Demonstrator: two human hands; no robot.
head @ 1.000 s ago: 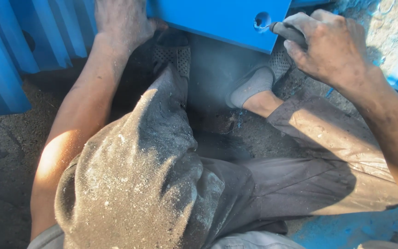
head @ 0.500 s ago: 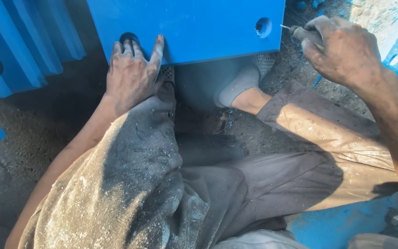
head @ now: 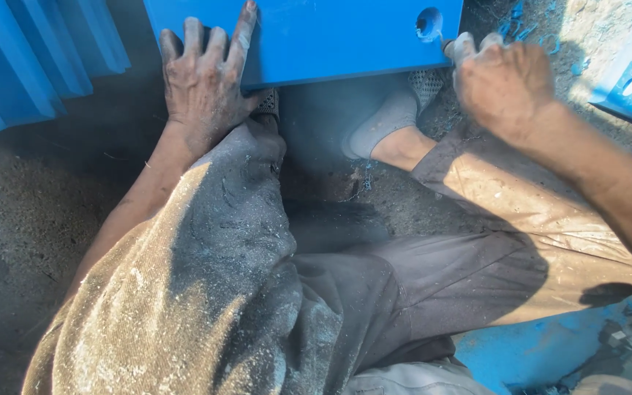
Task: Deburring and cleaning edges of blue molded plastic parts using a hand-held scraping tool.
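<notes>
the flat panel (head: 330, 36) lay across the top of the view, above the person's knees. the left hand (head: 202, 88) rested flat on the panel's lower left corner, fingers spread over its edge. the right hand (head: 502, 84) sat at the panel's lower right corner, just below the round hole (head: 429, 22). a shoe (head: 378, 124) lay under the panel's lower edge, between the hands. ribbed pieces (head: 31, 66) stood left of the panel, another holed piece (head: 627, 80) right of it.
</notes>
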